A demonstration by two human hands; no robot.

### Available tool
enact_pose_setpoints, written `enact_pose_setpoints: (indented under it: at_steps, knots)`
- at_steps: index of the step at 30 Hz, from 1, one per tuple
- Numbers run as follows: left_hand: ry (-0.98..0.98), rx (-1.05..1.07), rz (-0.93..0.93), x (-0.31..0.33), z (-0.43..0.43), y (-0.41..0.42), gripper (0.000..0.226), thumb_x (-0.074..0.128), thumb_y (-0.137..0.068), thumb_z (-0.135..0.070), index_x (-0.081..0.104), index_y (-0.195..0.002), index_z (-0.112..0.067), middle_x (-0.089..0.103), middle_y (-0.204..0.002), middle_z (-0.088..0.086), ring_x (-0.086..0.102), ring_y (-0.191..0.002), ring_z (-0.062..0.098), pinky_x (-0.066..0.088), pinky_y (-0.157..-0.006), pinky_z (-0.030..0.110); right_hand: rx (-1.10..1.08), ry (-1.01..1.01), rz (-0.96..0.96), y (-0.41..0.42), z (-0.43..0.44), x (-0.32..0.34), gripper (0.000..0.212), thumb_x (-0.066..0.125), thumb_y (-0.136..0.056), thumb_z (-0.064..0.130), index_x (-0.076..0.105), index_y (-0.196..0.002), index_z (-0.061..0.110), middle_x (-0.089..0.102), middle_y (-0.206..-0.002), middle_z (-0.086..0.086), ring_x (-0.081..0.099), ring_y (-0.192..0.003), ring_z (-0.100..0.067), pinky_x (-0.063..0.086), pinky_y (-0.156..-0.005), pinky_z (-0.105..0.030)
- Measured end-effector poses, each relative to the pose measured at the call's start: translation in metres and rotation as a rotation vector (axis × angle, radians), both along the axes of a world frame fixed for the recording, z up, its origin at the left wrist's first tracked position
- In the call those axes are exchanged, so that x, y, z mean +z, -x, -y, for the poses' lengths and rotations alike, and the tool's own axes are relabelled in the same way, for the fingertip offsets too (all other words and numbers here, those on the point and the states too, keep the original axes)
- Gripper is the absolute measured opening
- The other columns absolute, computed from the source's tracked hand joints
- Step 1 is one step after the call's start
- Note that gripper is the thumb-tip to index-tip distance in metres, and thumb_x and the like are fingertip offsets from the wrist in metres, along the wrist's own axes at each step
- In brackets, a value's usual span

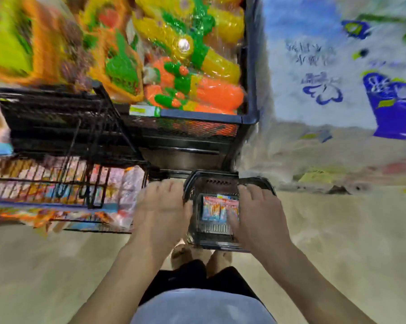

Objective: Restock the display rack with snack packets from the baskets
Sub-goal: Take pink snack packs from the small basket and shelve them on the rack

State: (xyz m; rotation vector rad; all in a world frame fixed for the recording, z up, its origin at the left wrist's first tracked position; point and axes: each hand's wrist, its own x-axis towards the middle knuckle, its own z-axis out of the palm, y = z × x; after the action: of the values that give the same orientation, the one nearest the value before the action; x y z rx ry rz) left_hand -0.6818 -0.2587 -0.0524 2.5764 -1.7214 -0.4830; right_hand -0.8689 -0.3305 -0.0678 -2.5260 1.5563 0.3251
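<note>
— How full is the display rack [57, 183]?
— Its lower tier holds packets. The basket [211, 177] on the floor beside it isn't emptied yet, so I'd say midway.
— Hands?
— The left hand [162, 206] is straight-fingered at the rim. The right hand [258, 211] is over the snack packets [212, 208]; blur hides any pinch.
</note>
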Motion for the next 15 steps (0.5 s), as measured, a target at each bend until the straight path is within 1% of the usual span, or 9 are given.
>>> enact_pose_setpoints:
  at_steps: [2, 4, 6, 8, 10, 11, 13, 14, 15]
  knots:
    - [0.048, 0.002, 0.046, 0.023, -0.005, -0.008, 0.030, 0.054, -0.093, -0.044, 0.063, -0.114, -0.023, 0.066, -0.114, -0.002, 0.060, -0.110, 0.027, 0.048, -0.093, 0.044, 0.031, 0.053, 0.027, -0.006, -0.003, 0.020, 0.057, 0.073, -0.079, 0.045, 0.067, -0.120, 0.006, 0.068, -0.108, -0.014, 0.065, -0.093, -0.038, 0.054, -0.079, -0.046]
    - [0.090, -0.004, 0.094, 0.043, -0.012, -0.015, 0.030, 0.060, -0.087, -0.041, 0.068, -0.107, -0.019, 0.070, -0.104, 0.003, 0.065, -0.100, 0.032, 0.053, -0.088, 0.045, 0.055, 0.099, 0.057, -0.014, -0.005, 0.035, 0.058, 0.076, -0.077, 0.045, 0.067, -0.119, 0.005, 0.068, -0.105, -0.014, 0.066, -0.091, -0.038, 0.055, -0.076, -0.046]
    - [0.089, 0.025, 0.135, 0.060, -0.021, -0.019, 0.029, 0.069, -0.087, -0.039, 0.069, -0.109, -0.020, 0.071, -0.105, 0.001, 0.066, -0.099, 0.030, 0.053, -0.087, 0.044, 0.059, 0.124, 0.093, -0.022, -0.008, 0.048, 0.061, 0.080, -0.075, 0.045, 0.069, -0.120, 0.006, 0.070, -0.107, -0.013, 0.067, -0.091, -0.037, 0.057, -0.076, -0.047]
    - [0.105, 0.061, 0.138, 0.072, -0.030, -0.021, 0.034, 0.073, -0.085, -0.041, 0.069, -0.112, -0.021, 0.070, -0.107, -0.001, 0.065, -0.101, 0.027, 0.053, -0.086, 0.043, 0.079, 0.139, 0.112, -0.030, -0.010, 0.058, 0.061, 0.076, -0.076, 0.048, 0.071, -0.121, 0.008, 0.072, -0.109, -0.012, 0.068, -0.091, -0.035, 0.057, -0.077, -0.046]
    - [0.110, 0.100, 0.126, 0.080, -0.038, -0.022, 0.040, 0.068, -0.089, -0.046, 0.068, -0.122, -0.023, 0.069, -0.115, -0.003, 0.064, -0.108, 0.023, 0.052, -0.091, 0.042, 0.125, 0.116, 0.128, -0.036, -0.013, 0.066, 0.059, 0.070, -0.079, 0.049, 0.071, -0.121, 0.008, 0.072, -0.108, -0.011, 0.068, -0.088, -0.032, 0.056, -0.073, -0.043]
    - [0.098, 0.126, 0.116, 0.086, -0.042, -0.022, 0.045, 0.062, -0.093, -0.049, 0.064, -0.131, -0.025, 0.066, -0.124, -0.006, 0.061, -0.116, 0.021, 0.050, -0.097, 0.040, 0.155, 0.099, 0.142, -0.037, -0.015, 0.068, 0.058, 0.068, -0.080, 0.050, 0.071, -0.121, 0.008, 0.072, -0.107, -0.010, 0.068, -0.087, -0.030, 0.056, -0.072, -0.042]
    - [0.079, 0.185, 0.102, 0.092, -0.053, -0.023, 0.053, 0.049, -0.101, -0.052, 0.049, -0.147, -0.028, 0.055, -0.144, -0.009, 0.049, -0.133, 0.017, 0.040, -0.110, 0.037, 0.220, 0.078, 0.187, -0.039, -0.019, 0.074, 0.056, 0.063, -0.084, 0.050, 0.070, -0.120, 0.008, 0.071, -0.107, -0.008, 0.066, -0.088, -0.028, 0.057, -0.074, -0.041]
    - [0.088, 0.217, 0.102, 0.095, -0.058, -0.024, 0.055, 0.044, -0.102, -0.053, 0.042, -0.152, -0.030, 0.049, -0.149, -0.010, 0.044, -0.138, 0.015, 0.036, -0.114, 0.035, 0.248, 0.088, 0.213, -0.041, -0.020, 0.077, 0.056, 0.059, -0.086, 0.050, 0.070, -0.120, 0.008, 0.070, -0.107, -0.008, 0.066, -0.089, -0.028, 0.057, -0.076, -0.041]
    - [0.098, 0.249, 0.106, 0.098, -0.063, -0.026, 0.055, 0.041, -0.103, -0.053, 0.039, -0.153, -0.031, 0.047, -0.150, -0.011, 0.042, -0.138, 0.015, 0.035, -0.115, 0.034, 0.272, 0.111, 0.232, -0.043, -0.020, 0.079, 0.056, 0.054, -0.088, 0.050, 0.070, -0.120, 0.008, 0.070, -0.106, -0.008, 0.066, -0.089, -0.028, 0.057, -0.076, -0.042]
